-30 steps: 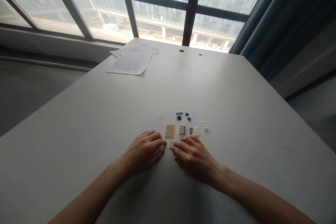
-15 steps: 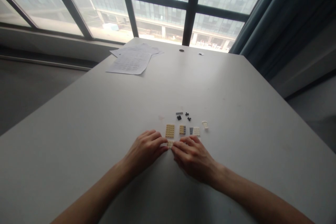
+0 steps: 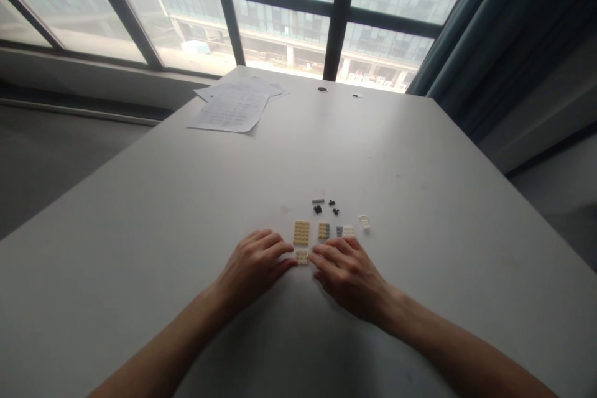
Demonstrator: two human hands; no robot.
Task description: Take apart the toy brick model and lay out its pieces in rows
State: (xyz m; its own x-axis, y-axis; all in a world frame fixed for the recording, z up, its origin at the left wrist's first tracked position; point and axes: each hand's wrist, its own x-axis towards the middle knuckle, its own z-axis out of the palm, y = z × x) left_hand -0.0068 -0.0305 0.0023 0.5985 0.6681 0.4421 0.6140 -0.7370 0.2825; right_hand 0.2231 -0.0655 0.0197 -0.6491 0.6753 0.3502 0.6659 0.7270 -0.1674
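Observation:
A small tan studded building-brick plate (image 3: 302, 257) lies on the white table between my two hands. My left hand (image 3: 261, 259) rests at its left side, thumb and fingers apart, the thumb tip close to the edge. From the right, my right hand (image 3: 346, 268) has its fingertips beside the plate, loosely extended with no piece seen in them. Just beyond is a larger tan plate (image 3: 301, 232). To its right sit a tan-and-grey piece (image 3: 323, 231), a grey wedge-shaped piece (image 3: 339, 231) and a white studded plate (image 3: 348, 231), partly behind my right fingers.
Farther back lie a thin grey strip (image 3: 318, 201) and small black pieces (image 3: 318, 209). A white curved piece (image 3: 364, 222) is at the right. Printed papers (image 3: 228, 109) are at the table's far left, near the windows. A dark curtain (image 3: 448, 56) hangs at the right.
My hands have drawn slightly apart, leaving more of the small tan plate uncovered. My right fingertips have moved a little to the right. The other pieces stay put.

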